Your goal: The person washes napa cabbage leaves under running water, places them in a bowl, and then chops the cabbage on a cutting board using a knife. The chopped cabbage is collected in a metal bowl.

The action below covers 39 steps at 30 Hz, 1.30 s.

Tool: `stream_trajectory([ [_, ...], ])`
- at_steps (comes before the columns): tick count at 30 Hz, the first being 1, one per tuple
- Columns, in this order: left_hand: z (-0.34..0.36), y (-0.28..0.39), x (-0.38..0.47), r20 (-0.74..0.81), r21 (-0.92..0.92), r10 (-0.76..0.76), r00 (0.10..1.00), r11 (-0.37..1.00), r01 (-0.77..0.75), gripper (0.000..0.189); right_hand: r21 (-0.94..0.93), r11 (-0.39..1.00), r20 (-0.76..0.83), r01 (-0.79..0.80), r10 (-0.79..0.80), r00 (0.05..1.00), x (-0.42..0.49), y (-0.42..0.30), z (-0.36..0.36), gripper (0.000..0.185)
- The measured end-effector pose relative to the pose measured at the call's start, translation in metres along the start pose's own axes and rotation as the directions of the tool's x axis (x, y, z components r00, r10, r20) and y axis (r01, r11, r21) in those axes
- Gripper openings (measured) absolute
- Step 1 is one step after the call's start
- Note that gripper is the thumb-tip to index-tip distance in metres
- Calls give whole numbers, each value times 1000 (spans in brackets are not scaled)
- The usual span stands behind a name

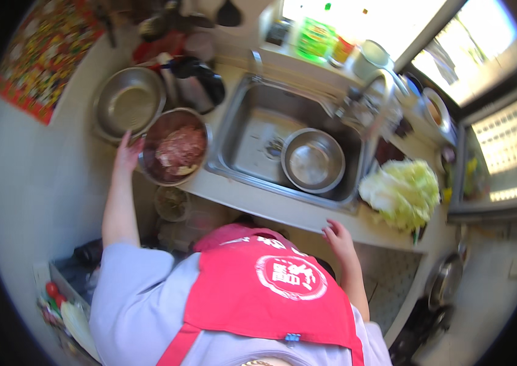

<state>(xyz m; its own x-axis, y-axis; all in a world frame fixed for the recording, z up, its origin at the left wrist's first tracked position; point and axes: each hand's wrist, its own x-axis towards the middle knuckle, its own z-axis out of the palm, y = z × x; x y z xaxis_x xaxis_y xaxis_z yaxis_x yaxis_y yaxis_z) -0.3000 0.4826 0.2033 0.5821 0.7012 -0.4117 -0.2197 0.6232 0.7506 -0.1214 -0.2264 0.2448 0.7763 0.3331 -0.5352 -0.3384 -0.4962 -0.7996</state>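
My left hand [127,153] reaches to the near side of an empty stainless steel bowl [130,103], fingers slightly apart. Its fingertips are at the rim, but whether they touch it is too blurred to tell. Just right of these fingers, a second metal bowl [207,151] holds raw minced meat [181,148] with a pale yellowish lump. My right hand [340,239] hangs in front of the counter's edge, empty, with loosely spread fingers. Another metal basin [313,160] stands inside the sink [249,137], at its right.
A head of Chinese cabbage [402,192] lies right of the sink, below the curved faucet [384,75]. Bottles, including a green one [315,39], line the windowsill. A container [172,203] is below the counter. Tomatoes [52,289] lie at lower left.
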Motion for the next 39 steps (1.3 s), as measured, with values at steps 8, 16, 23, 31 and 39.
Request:
stream_trajectory([
  [8,62,-30,-110,-297,348,331,896,911,-222,17,45,999,-115,-8,13,993,-11,10,5,39],
  [16,274,-151,-191,579,808,-543,608,484,-336,43,-146,989,-126,-10,-8,992,-27,-8,8,41],
  [23,404,-224,-234,623,378,-779,71,221,-899,58,-49,999,-393,3,-22,919,-34,28,-68,44],
  [31,548,-409,-275,888,101,-460,-32,263,-959,56,9,999,-407,37,-30,913,-10,56,-190,45],
  [39,590,-513,-296,859,159,-460,225,-177,-971,82,827,538,-99,-161,422,901,28,83,-234,67],
])
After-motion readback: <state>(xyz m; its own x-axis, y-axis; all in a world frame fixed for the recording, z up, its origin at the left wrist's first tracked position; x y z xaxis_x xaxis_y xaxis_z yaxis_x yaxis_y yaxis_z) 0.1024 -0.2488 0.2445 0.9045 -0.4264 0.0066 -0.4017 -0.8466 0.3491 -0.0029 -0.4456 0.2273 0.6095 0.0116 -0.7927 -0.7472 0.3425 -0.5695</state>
